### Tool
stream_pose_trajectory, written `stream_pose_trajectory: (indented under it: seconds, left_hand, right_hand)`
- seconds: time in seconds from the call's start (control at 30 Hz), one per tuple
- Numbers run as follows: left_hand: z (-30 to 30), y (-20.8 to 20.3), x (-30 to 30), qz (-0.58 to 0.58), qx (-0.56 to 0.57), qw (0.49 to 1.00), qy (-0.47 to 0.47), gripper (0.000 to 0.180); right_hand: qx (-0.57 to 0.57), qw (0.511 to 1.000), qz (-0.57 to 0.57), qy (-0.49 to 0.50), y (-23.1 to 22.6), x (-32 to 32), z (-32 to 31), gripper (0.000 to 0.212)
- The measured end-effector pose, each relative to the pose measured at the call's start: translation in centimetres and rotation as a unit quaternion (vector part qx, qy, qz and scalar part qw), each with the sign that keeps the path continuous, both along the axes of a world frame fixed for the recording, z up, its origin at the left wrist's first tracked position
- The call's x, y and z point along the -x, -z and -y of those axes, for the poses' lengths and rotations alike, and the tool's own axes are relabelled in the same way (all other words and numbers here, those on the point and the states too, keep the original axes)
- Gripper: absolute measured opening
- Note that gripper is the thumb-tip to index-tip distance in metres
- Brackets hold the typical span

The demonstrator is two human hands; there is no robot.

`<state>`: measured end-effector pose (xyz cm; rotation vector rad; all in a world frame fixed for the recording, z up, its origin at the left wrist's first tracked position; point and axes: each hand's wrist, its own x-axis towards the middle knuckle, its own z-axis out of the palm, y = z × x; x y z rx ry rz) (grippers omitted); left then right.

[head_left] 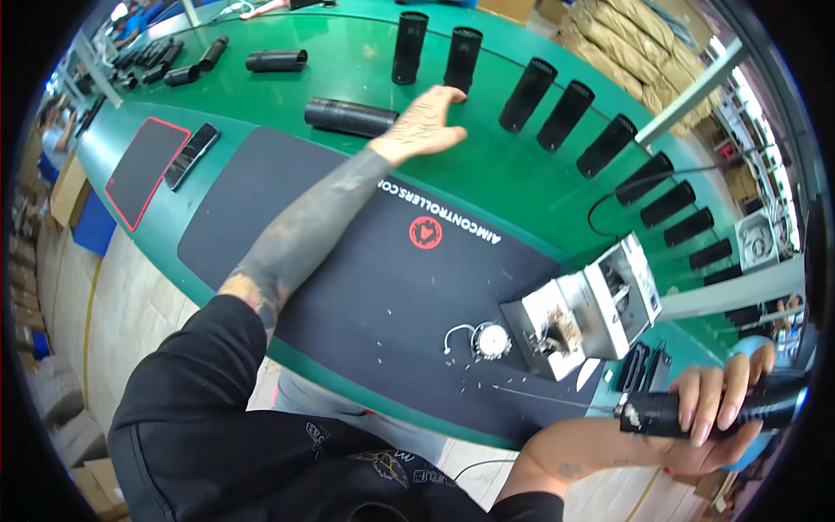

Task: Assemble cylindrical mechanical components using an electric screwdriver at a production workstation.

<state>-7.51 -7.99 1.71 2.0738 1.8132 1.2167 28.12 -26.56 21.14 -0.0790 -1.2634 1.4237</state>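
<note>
My left hand [424, 126] is stretched out over the far part of the bench, thumb and fingers apart, with nothing in it. Its fingertips are at the foot of a standing black tube [464, 57]; whether they touch it I cannot tell. Beside the wrist lies another black tube [344, 116] with a ribbed surface. At the lower right, my right hand [718, 404] is wrapped round a black tube [652, 413], held roughly level. A thin wire [548, 397] runs from this tube's near end across the dark mat. The tube's far end is partly lost at the picture's rim.
Several black tubes [565, 116] stand in a row along the green bench [487, 174]. On the dark mat [365, 287] are a metal machine [583, 313], a round white part [492, 341] with a lead, and small scraps. A phone [192, 157] lies beside a red-edged pad [146, 170].
</note>
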Motion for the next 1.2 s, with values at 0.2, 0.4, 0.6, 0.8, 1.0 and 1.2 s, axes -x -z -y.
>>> stream_pose_trajectory:
  seconds: [0.2, 0.4, 0.6, 0.8, 1.0, 1.2]
  left_hand:
    - [-11.5, 1.6, -2.3, 0.242, 0.097, 0.933, -0.249, 0.097]
    - [-13.6, 1.5, 2.2, 0.255, 0.045, 0.941, -0.216, 0.075]
    - [3.2, -0.8, -7.5, 0.311, -0.023, 0.946, 0.084, 0.052]
    - [13.2, 0.1, -9.5, 0.182, -0.121, 0.946, 0.241, 0.056]
    - [14.2, 2.4, -10.2, 0.185, -0.085, 0.95, 0.236, 0.054]
    - [14.3, 2.5, -10.6, 0.172, -0.111, 0.941, 0.269, 0.052]
  right_hand:
    - [0.028, 0.954, -0.15, 0.257, 0.1, 0.7, 1.9, 0.057]
    - [0.021, 0.981, -0.072, 0.178, -0.6, -1.2, 1.0, 0.043]
    - [-0.096, 0.986, -0.091, 0.101, -0.3, -0.4, 3.5, 0.035]
    - [-0.16, 0.971, -0.145, 0.103, 0.1, 1.7, 5.3, 0.024]
    - [-0.229, 0.962, -0.027, 0.148, 1.5, 4.9, 5.4, 0.025]
    - [-0.23, 0.96, 0.021, 0.158, 3.9, 7.5, 2.7, 0.026]
